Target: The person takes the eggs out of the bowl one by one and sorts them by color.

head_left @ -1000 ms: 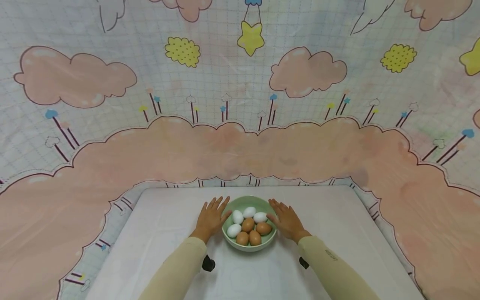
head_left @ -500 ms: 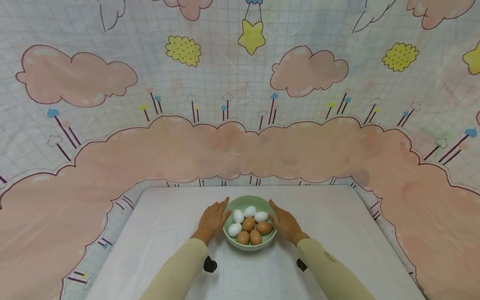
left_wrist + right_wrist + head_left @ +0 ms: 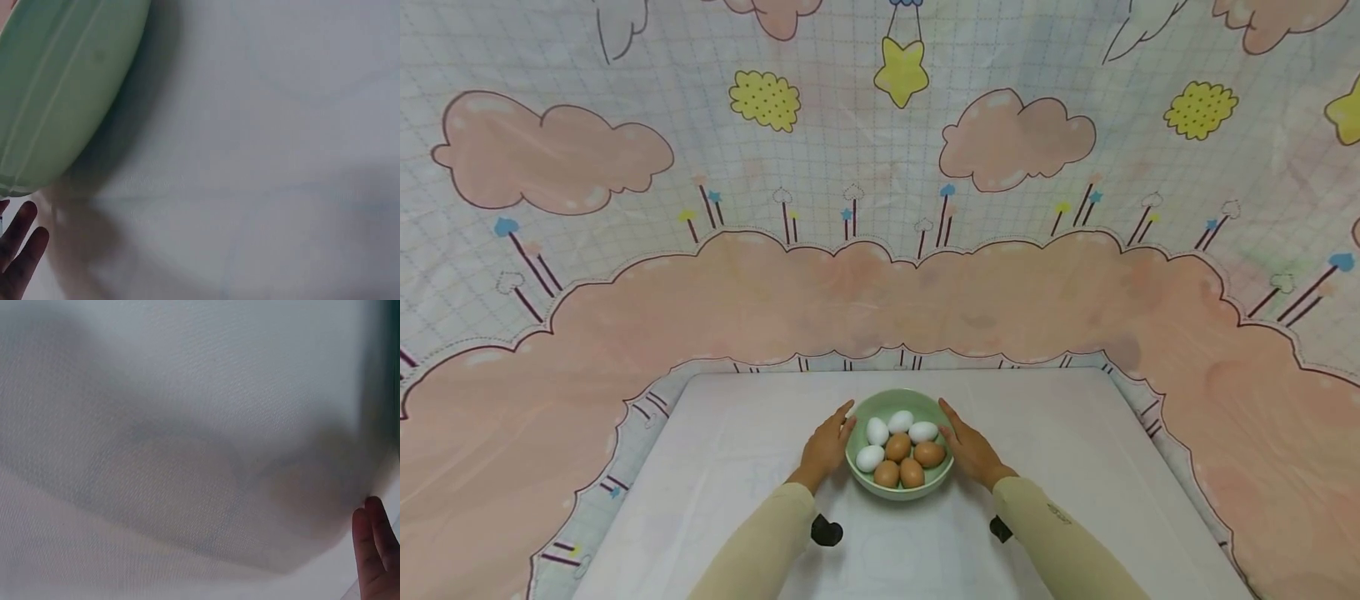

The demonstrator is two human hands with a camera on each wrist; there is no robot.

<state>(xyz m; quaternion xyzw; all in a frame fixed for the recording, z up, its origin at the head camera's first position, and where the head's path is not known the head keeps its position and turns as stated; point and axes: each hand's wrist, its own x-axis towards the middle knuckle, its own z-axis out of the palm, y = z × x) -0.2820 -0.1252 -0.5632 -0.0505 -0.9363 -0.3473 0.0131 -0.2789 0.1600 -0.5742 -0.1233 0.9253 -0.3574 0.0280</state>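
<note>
At lower centre of the frame, left to right: left hand (image 3: 825, 450), fingers extended, beside the green bowl (image 3: 901, 494); bowl on the tabletop (image 3: 737, 433), containing white eggs (image 3: 901, 422) and brown eggs (image 3: 912, 473); right hand (image 3: 973, 452), fingers nearly straight, opposite. Firm contact cannot be told. Step apparently in hand: bracketing the bowl. Shifting it would call for even, level pressure.

Wrist pics dim vs. head pic

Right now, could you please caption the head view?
Left hand and right hand flank a bowl of brown and white eggs.
</note>
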